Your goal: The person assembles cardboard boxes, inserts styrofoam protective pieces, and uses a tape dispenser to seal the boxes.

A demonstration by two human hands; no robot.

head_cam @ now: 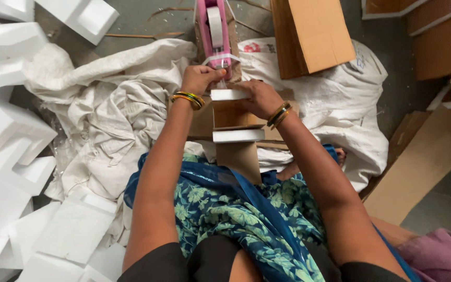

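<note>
A blue floral garment (225, 209) lies nearest, across the lap. Beyond it, the right hand (259, 98) presses fingers together on a cardboard box (233, 117) capped with white foam. The left hand (198, 78) curls shut around a pink tape dispenser (215, 31), just beyond the box.

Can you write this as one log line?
left hand: on pink tape dispenser | right hand: holding cardboard box with white foam caps
</note>
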